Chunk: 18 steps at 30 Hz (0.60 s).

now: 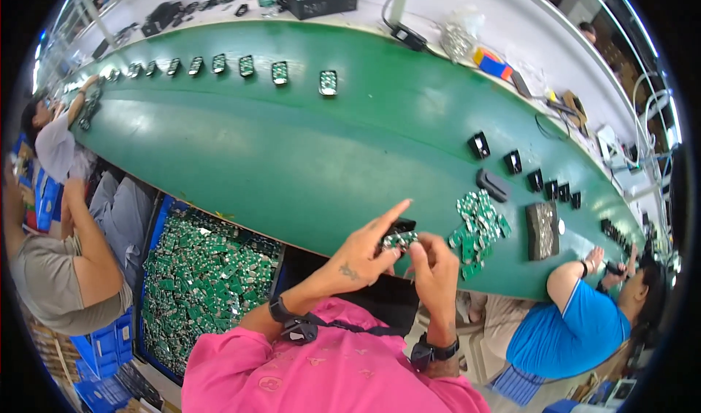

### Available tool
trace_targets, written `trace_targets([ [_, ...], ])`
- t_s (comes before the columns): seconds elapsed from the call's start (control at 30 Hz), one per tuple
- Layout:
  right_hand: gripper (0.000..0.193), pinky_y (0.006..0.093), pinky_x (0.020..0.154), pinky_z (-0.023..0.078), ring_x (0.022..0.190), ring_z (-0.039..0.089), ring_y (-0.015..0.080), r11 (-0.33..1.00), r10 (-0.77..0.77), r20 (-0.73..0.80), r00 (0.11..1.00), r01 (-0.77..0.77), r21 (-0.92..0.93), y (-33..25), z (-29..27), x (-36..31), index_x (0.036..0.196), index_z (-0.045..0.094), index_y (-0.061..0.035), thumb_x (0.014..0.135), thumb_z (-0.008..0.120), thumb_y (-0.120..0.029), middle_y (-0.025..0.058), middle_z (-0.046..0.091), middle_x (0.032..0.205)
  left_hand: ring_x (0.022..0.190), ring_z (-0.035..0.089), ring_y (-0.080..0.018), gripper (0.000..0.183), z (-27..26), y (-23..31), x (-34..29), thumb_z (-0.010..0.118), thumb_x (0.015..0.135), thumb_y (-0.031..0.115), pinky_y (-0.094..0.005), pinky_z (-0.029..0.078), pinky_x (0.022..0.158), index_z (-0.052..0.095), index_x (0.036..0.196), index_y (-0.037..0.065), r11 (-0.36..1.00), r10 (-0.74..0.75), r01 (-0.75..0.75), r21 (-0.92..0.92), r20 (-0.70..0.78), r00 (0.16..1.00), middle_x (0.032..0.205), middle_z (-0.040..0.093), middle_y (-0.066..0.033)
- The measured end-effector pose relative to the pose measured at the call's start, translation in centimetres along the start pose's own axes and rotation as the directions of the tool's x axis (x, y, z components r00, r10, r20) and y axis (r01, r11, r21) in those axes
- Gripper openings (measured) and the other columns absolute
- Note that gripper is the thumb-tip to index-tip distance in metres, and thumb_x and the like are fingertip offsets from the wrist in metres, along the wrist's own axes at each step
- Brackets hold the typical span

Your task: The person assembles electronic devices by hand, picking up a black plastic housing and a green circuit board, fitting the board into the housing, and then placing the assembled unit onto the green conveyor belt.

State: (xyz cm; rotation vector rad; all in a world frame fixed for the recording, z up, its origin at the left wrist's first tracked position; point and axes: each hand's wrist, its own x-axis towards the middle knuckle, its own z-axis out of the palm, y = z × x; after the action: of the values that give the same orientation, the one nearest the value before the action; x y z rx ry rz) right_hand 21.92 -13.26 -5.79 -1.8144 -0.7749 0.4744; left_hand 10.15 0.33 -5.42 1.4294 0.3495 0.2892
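Note:
Close in front of me, at the near edge of the green bench, both hands meet around a small black plastic case [403, 225] and a green circuit board [399, 242]. My left hand [359, 256] holds the case, its index finger stretched out past it and the thumb at the board. The fingertips of my right hand [437, 267] pinch the board's right end. Fingers cover part of both pieces, so how far the board sits inside the case cannot be told. Just right of my right hand lies a loose pile of green boards [478, 223].
A blue-edged bin [212, 274] heaped with boards stands at my left. Black cases [513, 162] line the right side, near a dark oblong piece [493, 185] and a dark block [542, 230]. Boards in cases [280, 73] run along the far side. Co-workers [573, 318] sit on both sides.

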Motion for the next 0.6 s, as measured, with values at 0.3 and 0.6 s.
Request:
trace_targets([
  [0.3, 0.016, 0.0215, 0.047, 0.044, 0.054, 0.058, 0.0071, 0.993, -0.059, -0.188, 0.980, 0.076, 0.088, 0.2, 1.0, -2.1, 0.087, 0.062, 0.0049, 0.092, 0.071, -0.007, 0.0037, 0.064, 0.073, 0.089, 0.063, -0.0135, 0.062, -0.1, -1.6, 0.6, 0.069, 0.084, 0.003, -0.0295, 0.054, 0.075, 0.049, 0.142, 0.011, 0.990, 0.131, -0.132, 0.055, 0.033, 0.991, 0.119, 0.061, -0.0083],
  [0.6, 0.017, 0.0201, 0.043, 0.034, 0.050, 0.047, 0.0039, 0.898, 0.019, -0.122, 0.992, 0.037, 0.439, 0.5, 1.6, -1.1, 0.085, 0.059, 0.0006, 0.100, 0.058, -0.008, -0.0006, 0.056, 0.066, 0.095, 0.064, -0.0264, 0.060, 0.4, -2.1, 0.6, 0.069, 0.082, 0.006, -0.0358, 0.053, 0.080, 0.053, 0.139, 0.013, 0.935, 0.288, -0.276, 0.223, -0.022, 0.957, 0.116, 0.062, -0.0138],
])
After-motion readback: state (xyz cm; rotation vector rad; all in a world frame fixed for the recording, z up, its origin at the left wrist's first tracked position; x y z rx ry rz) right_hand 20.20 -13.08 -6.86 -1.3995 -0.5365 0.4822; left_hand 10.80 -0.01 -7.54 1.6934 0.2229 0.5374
